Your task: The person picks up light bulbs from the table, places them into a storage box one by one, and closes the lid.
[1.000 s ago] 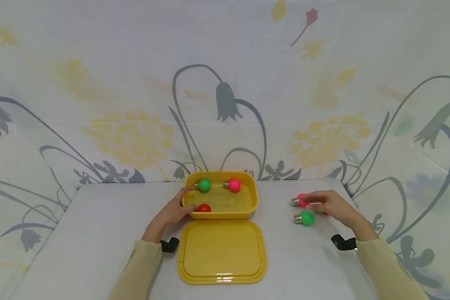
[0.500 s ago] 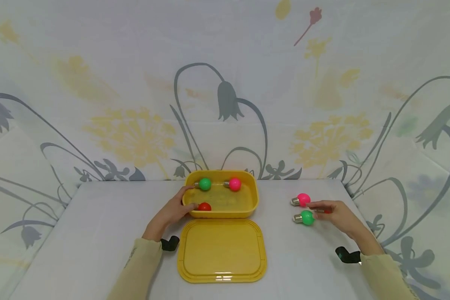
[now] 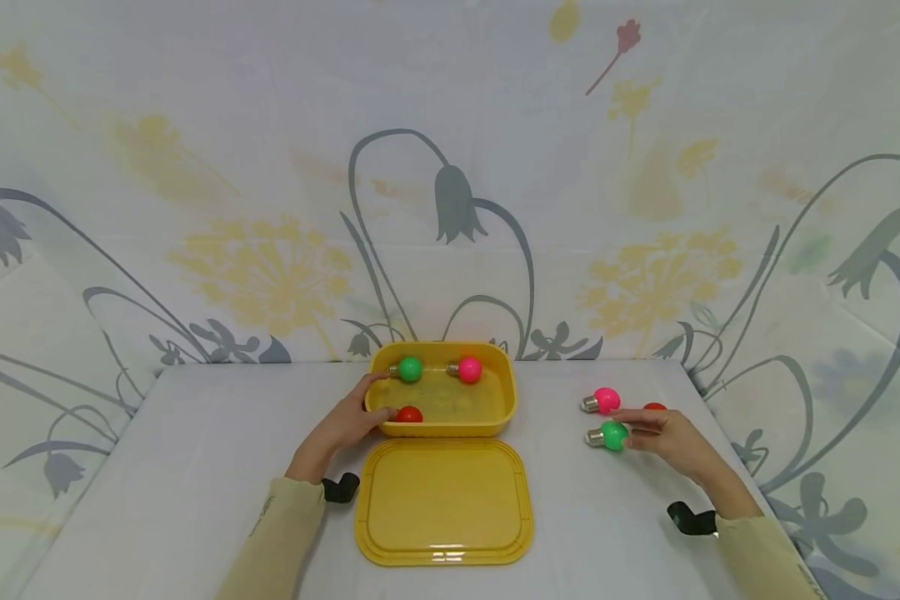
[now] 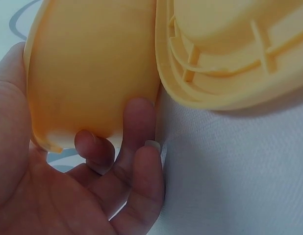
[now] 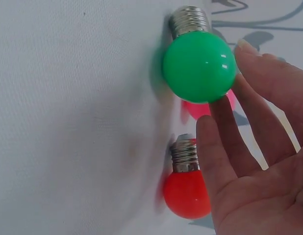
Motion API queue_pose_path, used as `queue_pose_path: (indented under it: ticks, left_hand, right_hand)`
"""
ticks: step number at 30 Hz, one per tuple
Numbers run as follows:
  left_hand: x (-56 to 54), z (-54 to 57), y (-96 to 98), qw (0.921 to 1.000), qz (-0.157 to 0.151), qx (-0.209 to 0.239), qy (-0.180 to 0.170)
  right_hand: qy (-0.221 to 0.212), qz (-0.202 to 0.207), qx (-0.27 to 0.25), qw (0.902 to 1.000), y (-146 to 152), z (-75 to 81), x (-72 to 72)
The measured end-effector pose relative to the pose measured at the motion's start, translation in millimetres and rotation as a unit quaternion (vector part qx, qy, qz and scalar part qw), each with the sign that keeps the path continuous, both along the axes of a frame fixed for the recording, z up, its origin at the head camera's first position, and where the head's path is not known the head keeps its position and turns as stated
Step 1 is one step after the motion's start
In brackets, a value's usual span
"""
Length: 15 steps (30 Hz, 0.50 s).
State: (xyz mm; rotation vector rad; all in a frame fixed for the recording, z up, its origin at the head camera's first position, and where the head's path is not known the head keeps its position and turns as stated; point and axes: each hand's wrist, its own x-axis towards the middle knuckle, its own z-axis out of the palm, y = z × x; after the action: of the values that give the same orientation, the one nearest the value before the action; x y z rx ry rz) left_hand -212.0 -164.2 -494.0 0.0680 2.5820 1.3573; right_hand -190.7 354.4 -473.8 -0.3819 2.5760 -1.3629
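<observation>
My left hand (image 3: 348, 423) grips the left end of a yellow plastic box (image 3: 457, 430), thumb at the rim, with fingers bent against its outer wall in the left wrist view. Inside the box lie a green bulb (image 3: 410, 369), a pink bulb (image 3: 470, 369) and a red bulb (image 3: 409, 414). On the right, my right hand (image 3: 675, 442) is around the round end of another green bulb (image 5: 198, 68), fingers spread and loosely bent; whether they touch it I cannot tell. A second pink bulb (image 3: 607, 400) lies behind it. Another red bulb (image 5: 187, 193) is partly hidden by my hand.
The yellow lid (image 3: 444, 500) lies flat on the white table (image 3: 195, 467), just in front of the box. A flower-patterned cloth (image 3: 450, 275) stands behind the table and along its sides.
My right hand drew back from the pink bulb, then shifted slightly left onto the table's green bulb. The red bulb behind it shows more. The left hand and box stay put.
</observation>
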Motion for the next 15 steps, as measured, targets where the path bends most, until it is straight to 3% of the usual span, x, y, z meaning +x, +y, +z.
queue_pose_path:
  ticks: [15]
  left_hand:
    - [-1.1, 0.1, -1.2, 1.0000, 0.001, 0.005, -0.002]
  right_hand:
    - [-0.001, -0.008, 0.048, 0.9988, -6, -11.7, -3.0]
